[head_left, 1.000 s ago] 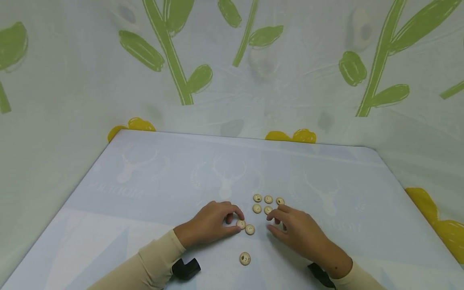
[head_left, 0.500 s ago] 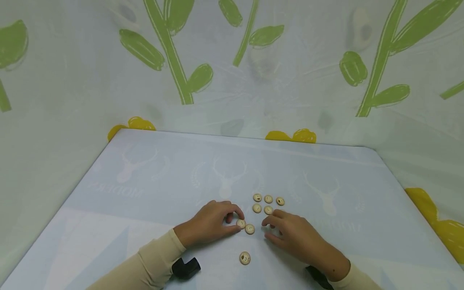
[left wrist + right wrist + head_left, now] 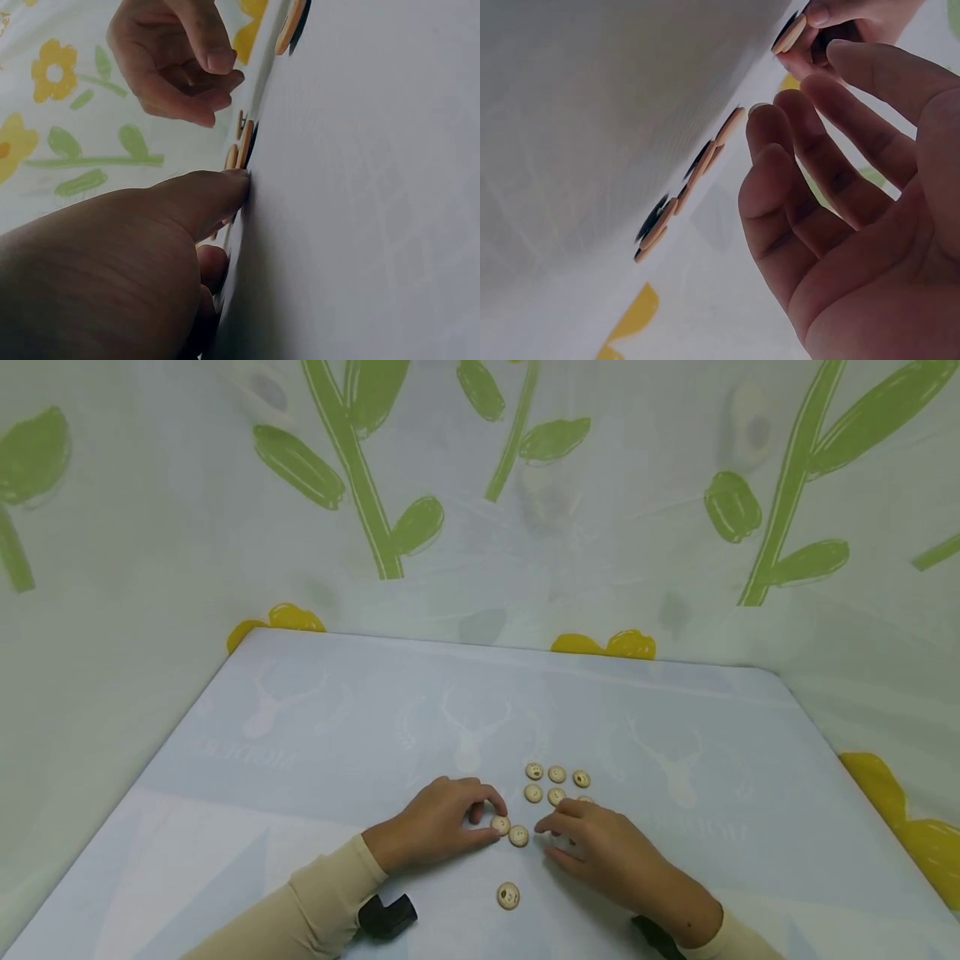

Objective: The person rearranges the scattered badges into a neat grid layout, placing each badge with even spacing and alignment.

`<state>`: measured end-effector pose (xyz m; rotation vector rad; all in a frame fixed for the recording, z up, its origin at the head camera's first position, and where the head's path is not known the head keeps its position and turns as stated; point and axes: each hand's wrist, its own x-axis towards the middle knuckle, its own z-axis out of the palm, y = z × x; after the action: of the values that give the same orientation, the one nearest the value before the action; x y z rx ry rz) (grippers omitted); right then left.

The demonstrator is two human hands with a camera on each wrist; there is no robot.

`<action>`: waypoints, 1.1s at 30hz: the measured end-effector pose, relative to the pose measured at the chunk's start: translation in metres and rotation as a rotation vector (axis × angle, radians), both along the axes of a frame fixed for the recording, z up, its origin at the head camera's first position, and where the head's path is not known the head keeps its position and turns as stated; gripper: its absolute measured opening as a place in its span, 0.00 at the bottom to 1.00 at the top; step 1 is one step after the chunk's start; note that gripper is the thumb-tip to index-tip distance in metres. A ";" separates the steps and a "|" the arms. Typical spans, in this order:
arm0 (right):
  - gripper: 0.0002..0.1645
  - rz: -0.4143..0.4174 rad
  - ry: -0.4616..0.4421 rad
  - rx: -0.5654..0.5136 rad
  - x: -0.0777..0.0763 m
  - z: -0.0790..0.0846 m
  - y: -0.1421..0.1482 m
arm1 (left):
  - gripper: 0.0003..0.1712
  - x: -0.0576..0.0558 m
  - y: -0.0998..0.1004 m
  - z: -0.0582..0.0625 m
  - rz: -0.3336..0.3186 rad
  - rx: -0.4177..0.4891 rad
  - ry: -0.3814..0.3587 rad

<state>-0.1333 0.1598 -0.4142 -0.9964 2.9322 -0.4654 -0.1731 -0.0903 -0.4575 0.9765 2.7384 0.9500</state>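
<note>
My left hand point(image 3: 442, 823) pinches a round, pale wooden button point(image 3: 500, 825) between thumb and forefinger, flat on the table. Against its right side lies a second wooden button point(image 3: 518, 836). Just right of that pair hovers my right hand point(image 3: 611, 853), its fingers loosely bent with nothing between them, as the right wrist view of the hand point(image 3: 855, 195) confirms. Beyond it, several similar buttons point(image 3: 557, 774) lie in two rows; the right hand partly covers one button point(image 3: 586, 800) of the nearer row. A lone button point(image 3: 507, 896) with dark marks lies nearer the front.
The pale blue-white table point(image 3: 360, 710) carries faint deer-head prints. Around its back and sides hangs a light curtain point(image 3: 465, 593) with green plants and yellow flowers. A black wrist strap part point(image 3: 387, 917) sits under the left sleeve point(image 3: 322, 893).
My right hand has moved left and slightly toward the front, away from the rows, uncovering the buttons at their right end. The left hand keeps its pinch and the buttons have stayed put.
</note>
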 end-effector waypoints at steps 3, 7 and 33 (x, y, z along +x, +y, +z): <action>0.14 0.011 -0.021 0.028 0.000 0.000 -0.001 | 0.10 0.000 0.000 0.001 -0.002 -0.006 -0.001; 0.16 0.005 -0.070 0.061 0.001 0.000 -0.004 | 0.10 0.000 0.000 0.002 -0.002 -0.003 0.009; 0.15 0.050 -0.049 0.089 -0.011 -0.003 -0.019 | 0.10 0.003 0.001 0.003 0.005 -0.007 -0.015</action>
<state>-0.1438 0.1408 -0.4169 -1.0293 2.8494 -0.3491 -0.1702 -0.0894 -0.4540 0.9581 2.7314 0.9446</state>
